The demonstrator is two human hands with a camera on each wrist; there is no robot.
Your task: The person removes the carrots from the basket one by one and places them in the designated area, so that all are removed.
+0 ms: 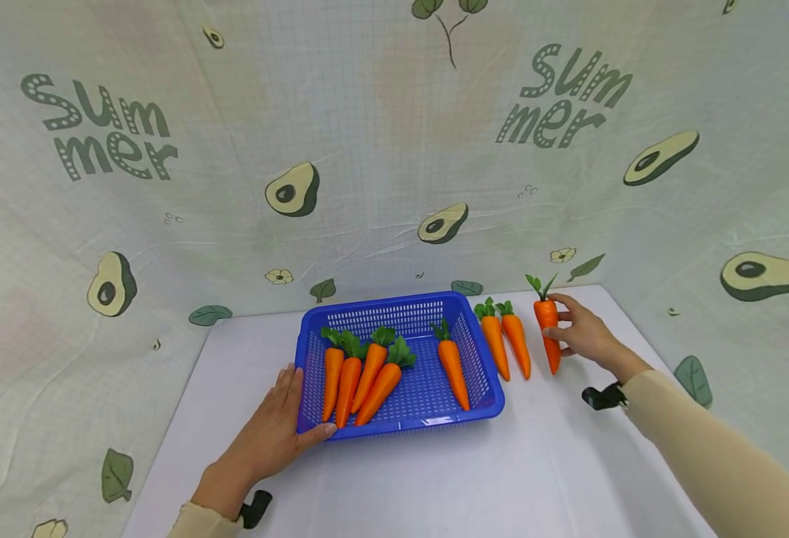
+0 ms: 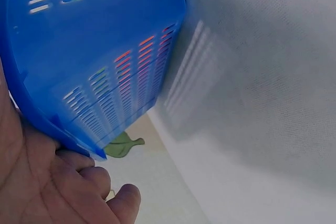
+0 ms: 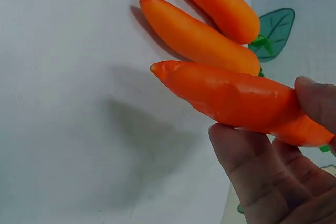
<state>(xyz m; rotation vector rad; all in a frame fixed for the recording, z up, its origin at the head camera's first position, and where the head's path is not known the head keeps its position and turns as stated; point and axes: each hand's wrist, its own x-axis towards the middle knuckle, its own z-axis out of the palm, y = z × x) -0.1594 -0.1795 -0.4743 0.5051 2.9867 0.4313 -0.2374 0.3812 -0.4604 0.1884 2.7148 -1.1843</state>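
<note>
A blue plastic basket (image 1: 401,427) with slotted walls holds several orange carrots (image 1: 368,379) bunched on its left side and one carrot (image 1: 453,373) toward the right. My left hand (image 1: 270,426) lies along the basket's left wall, fingers extended and thumb at the front rim corner. In the left wrist view the palm meets the basket's rim (image 2: 39,108). To the right of the basket, my right hand (image 1: 586,332) pinches a carrot (image 1: 549,336) between thumb and fingers, its leafy top up and its tip down. The right wrist view shows this carrot (image 3: 231,95) above the white surface.
Two carrots, one (image 1: 495,345) close beside the basket's right wall and another (image 1: 517,344) next to it, lie on the white table (image 1: 435,486). A cloth (image 1: 367,149) printed with avocados hangs behind the table and along its sides.
</note>
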